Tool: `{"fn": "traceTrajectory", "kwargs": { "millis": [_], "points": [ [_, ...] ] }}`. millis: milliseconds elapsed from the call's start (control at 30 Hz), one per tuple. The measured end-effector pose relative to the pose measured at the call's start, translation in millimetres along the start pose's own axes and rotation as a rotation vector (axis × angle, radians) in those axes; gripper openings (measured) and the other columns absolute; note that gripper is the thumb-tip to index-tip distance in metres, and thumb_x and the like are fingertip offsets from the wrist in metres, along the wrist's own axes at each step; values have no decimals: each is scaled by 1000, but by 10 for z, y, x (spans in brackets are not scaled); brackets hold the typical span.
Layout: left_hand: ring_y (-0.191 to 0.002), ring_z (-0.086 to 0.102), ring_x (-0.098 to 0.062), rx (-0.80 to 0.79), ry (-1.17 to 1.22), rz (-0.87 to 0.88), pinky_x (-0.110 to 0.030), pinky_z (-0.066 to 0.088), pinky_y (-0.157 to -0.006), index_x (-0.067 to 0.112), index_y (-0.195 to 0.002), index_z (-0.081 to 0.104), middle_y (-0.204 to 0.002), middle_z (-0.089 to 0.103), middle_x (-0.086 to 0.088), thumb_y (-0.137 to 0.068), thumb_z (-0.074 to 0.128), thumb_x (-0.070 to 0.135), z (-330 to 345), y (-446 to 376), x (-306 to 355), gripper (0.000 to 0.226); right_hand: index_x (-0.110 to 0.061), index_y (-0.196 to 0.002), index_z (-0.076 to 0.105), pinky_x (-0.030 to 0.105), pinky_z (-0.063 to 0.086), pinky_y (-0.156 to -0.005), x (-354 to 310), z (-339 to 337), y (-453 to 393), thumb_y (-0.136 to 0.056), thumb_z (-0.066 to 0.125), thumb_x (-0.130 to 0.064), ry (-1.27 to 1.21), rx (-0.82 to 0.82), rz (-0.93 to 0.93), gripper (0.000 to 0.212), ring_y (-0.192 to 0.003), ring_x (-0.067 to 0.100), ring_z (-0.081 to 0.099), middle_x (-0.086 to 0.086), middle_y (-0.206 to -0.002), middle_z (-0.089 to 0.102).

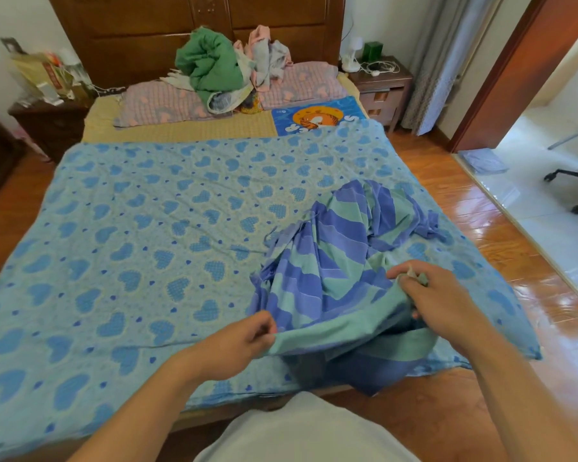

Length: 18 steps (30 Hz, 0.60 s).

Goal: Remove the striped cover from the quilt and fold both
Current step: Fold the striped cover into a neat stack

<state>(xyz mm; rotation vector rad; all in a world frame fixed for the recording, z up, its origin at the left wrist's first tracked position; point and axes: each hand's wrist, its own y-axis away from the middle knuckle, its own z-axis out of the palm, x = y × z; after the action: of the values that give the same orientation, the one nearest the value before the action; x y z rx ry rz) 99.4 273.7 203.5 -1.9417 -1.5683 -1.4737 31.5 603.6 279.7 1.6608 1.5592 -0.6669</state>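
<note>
Both hands hold the striped cover (334, 258) at the foot of the bed (181, 135).

The striped cover lies bunched on the heart-print quilt (141, 228), toward the quilt's near right corner, with its green hem lifted off the quilt. The left hand (234, 345) pinches that hem at its left end, fingers (264, 328) curled round the cloth. The right hand (437, 301) grips a bunched fold of the cover further along the hem, fingers closed on it. The quilt lies spread flat over most of the bed. Beyond the quilt, by the headboard (194, 31), sit two pillows (157, 105) and a heap of clothes (214, 68).
</note>
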Motion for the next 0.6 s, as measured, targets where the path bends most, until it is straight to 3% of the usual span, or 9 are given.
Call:
{"fn": "traceTrajectory", "kwargs": {
  "millis": [67, 100, 167, 200, 333, 400, 433, 500, 600],
  "points": [
    [-67, 36, -7, -18, 20, 116, -21, 35, -63, 28, -91, 47, -75, 45, 13, -103, 48, 31, 40, 13, 203, 12, -48, -94, 69, 16, 47, -55, -166, 184, 108, -87, 61, -37, 103, -222, -131, 16, -52, 4, 53, -12, -65, 62],
    [-66, 37, -6, -11, 22, 172, -19, 35, -62, 30, -91, 47, -75, 46, 14, -102, 48, 31, 63, 3, 311, 11, -53, -101, 66, 11, 44, -56, -243, 310, 163, -81, 63, -49, 153, -353, -180, 20, -55, 1, 54, -16, -70, 65],
    [-66, 41, -5, 37, 62, 253, -18, 37, -61, 32, -92, 49, -75, 50, 12, -100, 51, 28, 102, -46, 506, 10, -51, -110, 61, 13, 44, -59, -358, 625, 253, -71, 65, -65, 254, -568, -240, 41, -62, -3, 58, -21, -76, 65],
    [-66, 43, -4, 76, 114, 274, -19, 39, -62, 32, -91, 50, -74, 52, 11, -100, 53, 27, 106, -72, 577, 10, -45, -105, 61, 16, 44, -59, -383, 784, 277, -69, 65, -67, 346, -593, -262, 43, -64, -1, 58, -19, -75, 64],
    [-66, 46, -4, 197, 316, 322, -24, 44, -61, 35, -92, 51, -73, 53, 6, -95, 64, 26, 34, -134, 607, 16, -29, -87, 66, 20, 41, -56, -395, 1019, 279, -89, 58, -45, 503, -431, -338, 18, -64, 12, 54, -4, -66, 63],
    [-68, 48, -4, 186, 283, 353, -29, 47, -65, 39, -91, 51, -79, 56, 3, -92, 68, 28, -19, -153, 521, 21, -23, -80, 60, 25, 42, -58, -395, 962, 285, -96, 47, -52, 518, -402, -374, 35, -65, 15, 53, -3, -64, 58],
    [-69, 48, -2, 179, 232, 377, -25, 45, -66, 41, -90, 50, -80, 57, 8, -91, 68, 29, -41, -170, 472, 23, -22, -79, 57, 28, 43, -59, -405, 927, 294, -98, 40, -58, 561, -395, -389, 44, -64, 15, 52, -2, -64, 56],
    [-73, 50, -1, 168, 73, 450, -18, 40, -67, 41, -89, 46, -83, 54, 19, -93, 65, 27, -79, -222, 392, 24, -26, -87, 59, 33, 46, -65, -446, 872, 300, -99, 35, -61, 645, -371, -379, 44, -66, 14, 53, -2, -69, 58],
    [-77, 46, 2, 235, -102, 530, -14, 33, -65, 38, -91, 44, -88, 45, 20, -88, 60, 14, -112, -345, 317, 29, -44, -113, 60, 36, 49, -70, -577, 813, 323, -99, 31, -58, 681, -324, -359, 35, -73, 12, 57, -4, -83, 66]
  ]
}}
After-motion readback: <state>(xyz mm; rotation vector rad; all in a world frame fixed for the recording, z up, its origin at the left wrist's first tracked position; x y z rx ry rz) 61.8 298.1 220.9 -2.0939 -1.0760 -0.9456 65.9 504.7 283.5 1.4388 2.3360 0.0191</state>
